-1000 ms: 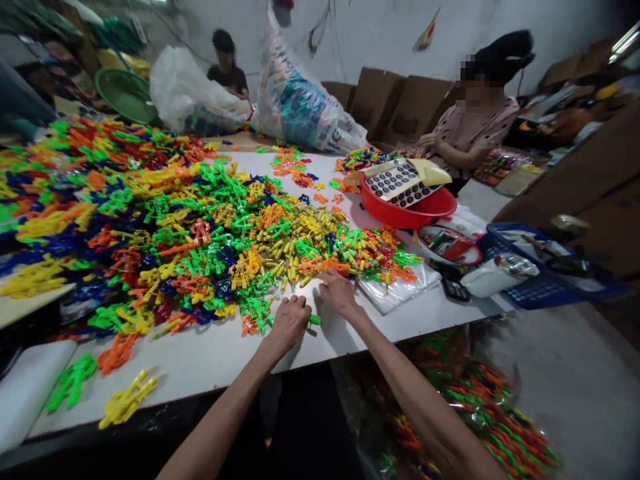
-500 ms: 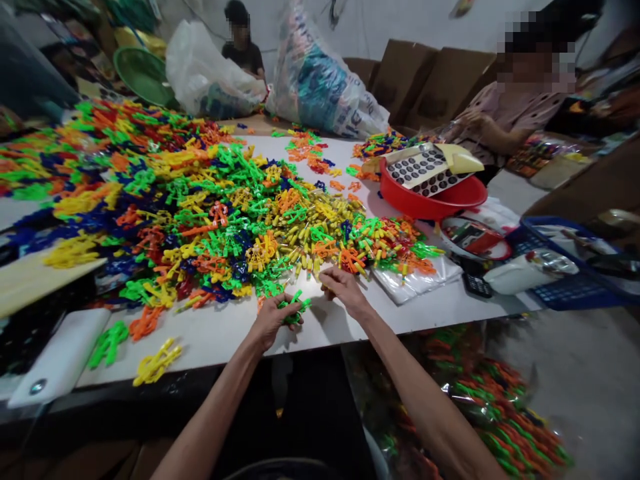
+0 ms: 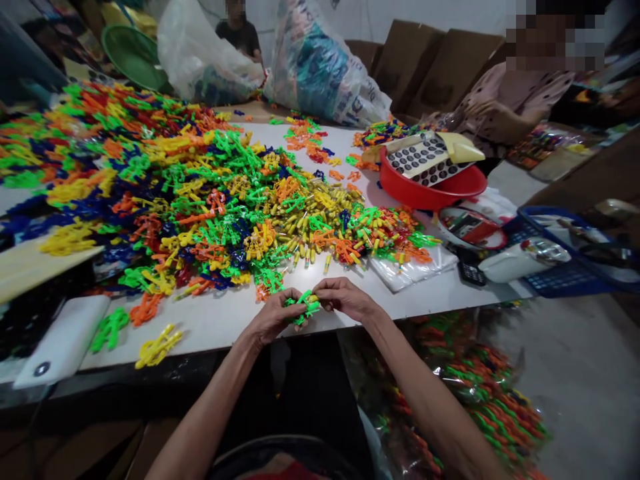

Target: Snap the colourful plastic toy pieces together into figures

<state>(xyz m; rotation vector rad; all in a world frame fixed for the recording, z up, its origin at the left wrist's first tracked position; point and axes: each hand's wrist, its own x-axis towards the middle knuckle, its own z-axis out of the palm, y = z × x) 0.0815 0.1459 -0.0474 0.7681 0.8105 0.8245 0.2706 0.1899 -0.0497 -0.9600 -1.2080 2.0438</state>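
Note:
My left hand (image 3: pixel 273 319) is curled round a green plastic toy piece (image 3: pixel 303 308) just above the near edge of the white table (image 3: pixel 220 323). My right hand (image 3: pixel 345 298) meets it from the right, its fingertips pinched on a small yellow piece (image 3: pixel 314 299) at the green piece's end. Beyond both hands spreads a big heap of coloured plastic pieces (image 3: pixel 200 193) in green, yellow, orange and blue, with many small yellow tube-like parts (image 3: pixel 305 240) closest to my hands.
A red basin (image 3: pixel 430 190) holds sticker sheets (image 3: pixel 423 160). A blue basket (image 3: pixel 565 267), calculator (image 3: pixel 470 272) and clear bags (image 3: pixel 415 270) lie right. Two seated people work at the far side beside large plastic sacks (image 3: pixel 320 70). Bagged pieces (image 3: pixel 480 393) lie below.
My left hand lifted a green piece off the table and drew back to the near edge. My right hand left the heap with a small yellow piece and joined it.

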